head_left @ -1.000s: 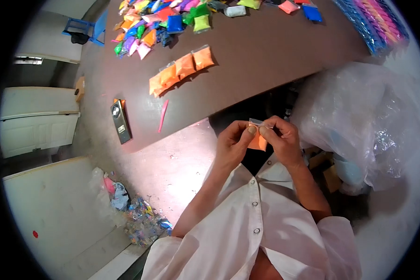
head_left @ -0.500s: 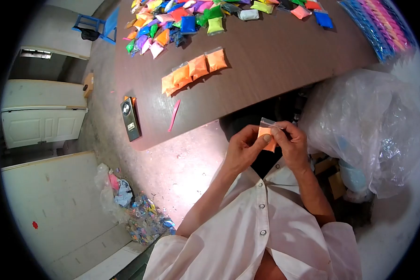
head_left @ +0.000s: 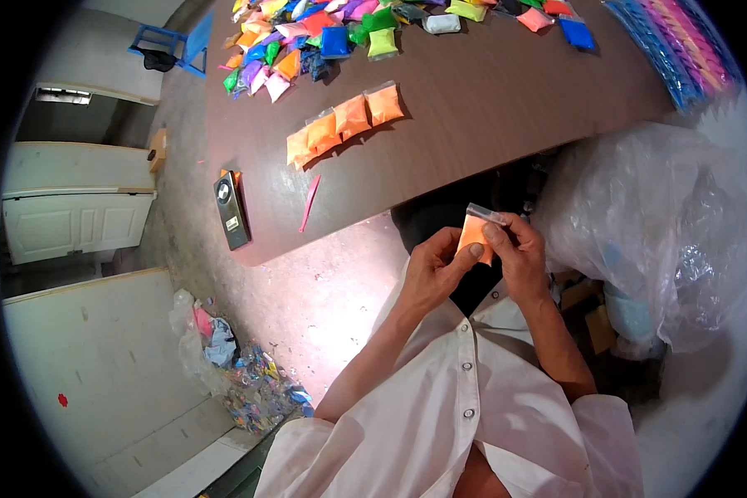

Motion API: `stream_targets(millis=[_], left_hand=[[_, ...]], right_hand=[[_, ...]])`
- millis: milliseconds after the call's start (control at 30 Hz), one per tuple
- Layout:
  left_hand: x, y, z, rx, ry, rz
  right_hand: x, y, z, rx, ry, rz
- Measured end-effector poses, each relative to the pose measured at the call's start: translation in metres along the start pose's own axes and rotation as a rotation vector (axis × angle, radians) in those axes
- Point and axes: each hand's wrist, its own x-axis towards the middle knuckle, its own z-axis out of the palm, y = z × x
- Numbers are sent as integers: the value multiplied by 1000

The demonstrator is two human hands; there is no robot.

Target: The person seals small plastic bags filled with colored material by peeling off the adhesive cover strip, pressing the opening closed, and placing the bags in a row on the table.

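Both hands meet in front of my chest, beyond the table's near edge, around a small clear packet with orange content (head_left: 476, 232). My left hand (head_left: 436, 270) pinches its lower left side, thumb on the front. My right hand (head_left: 519, 257) grips the right side near the clear top strip. Part of the packet is hidden by the fingers. On the brown table (head_left: 440, 141), a row of several orange packets (head_left: 352, 118) lies side by side, overlapping. A thin pink stick (head_left: 310, 203) rests below that row.
A dark phone-like device (head_left: 231, 211) lies at the table's left corner. Many coloured packets (head_left: 334, 41) are heaped at the back, with blue and pink bagged strips (head_left: 672, 50) at the right. A large clear plastic bag (head_left: 639, 224) stands right of me; wrappers (head_left: 261, 390) lie on the floor.
The view has shifted, so the table sits further right and slightly lower. In my hands the orange packet has risen and tilted, showing more of its front and top strip.
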Motion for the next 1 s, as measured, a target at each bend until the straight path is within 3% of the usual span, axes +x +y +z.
stream_targets(millis=[333,500,800,1000], left_hand=[[-1,-4,-7,-47,-36,-86],[-3,1,-5,-140,-14,-46],[-5,-11,-17,3,-1,-58],[-5,-9,-13,-188,100,-91]], right_hand=[[-4,2,0,170,-22,41],[-3,4,0,72,-4,-25],[-8,9,1,11,-41,33],[-8,12,-1,-18,-96,-2]])
